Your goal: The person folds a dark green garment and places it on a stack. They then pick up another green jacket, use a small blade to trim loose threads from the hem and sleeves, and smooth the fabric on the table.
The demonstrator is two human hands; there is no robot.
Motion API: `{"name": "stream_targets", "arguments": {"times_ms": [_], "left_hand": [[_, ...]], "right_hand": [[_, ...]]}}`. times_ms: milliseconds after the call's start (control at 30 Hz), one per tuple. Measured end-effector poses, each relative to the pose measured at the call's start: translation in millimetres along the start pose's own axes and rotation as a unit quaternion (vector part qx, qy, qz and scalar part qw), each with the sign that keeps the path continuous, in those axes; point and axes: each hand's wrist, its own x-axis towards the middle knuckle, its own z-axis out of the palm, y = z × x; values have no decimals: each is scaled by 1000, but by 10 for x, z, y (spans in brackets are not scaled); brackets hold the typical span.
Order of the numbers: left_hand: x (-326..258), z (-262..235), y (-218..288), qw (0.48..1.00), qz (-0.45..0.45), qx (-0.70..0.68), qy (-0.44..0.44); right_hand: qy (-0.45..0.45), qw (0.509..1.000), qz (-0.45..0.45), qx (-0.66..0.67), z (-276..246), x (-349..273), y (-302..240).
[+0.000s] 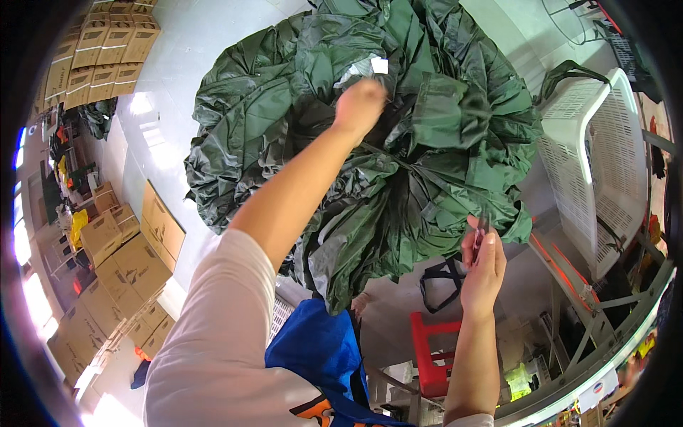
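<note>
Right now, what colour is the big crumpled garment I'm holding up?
Dark green garment, clearest in the head view.

Pale glossy floor (171, 71) carries most of it: stacked brown cardboard boxes (114, 43) far left, more cartons (121, 263) + flattened cardboard sheets (162, 224) near left. Red plastic stool (435, 349) stands on floor, lower centre-right.

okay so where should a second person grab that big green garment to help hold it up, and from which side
Best guess: the free lower-left edge of the green garment, coming in from the left. The left hand already pinches it high near the white tag, and the right hand works at the lower-right folds. The left side hangs loose in deep gathers with nobody at it, so a full-hand grab of a fold should hold.
</note>
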Motion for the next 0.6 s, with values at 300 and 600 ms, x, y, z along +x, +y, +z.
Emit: {"name": "stream_targets", "arguments": {"times_ms": [300,600], "left_hand": [[-696,-199,-517,956,-22,289,-45],[-225,-586,-461,860,134,394,-295]], "right_hand": [[-179,977,81,86,932,855,23],[-63,892,300,333,1513,1000,838]]}}
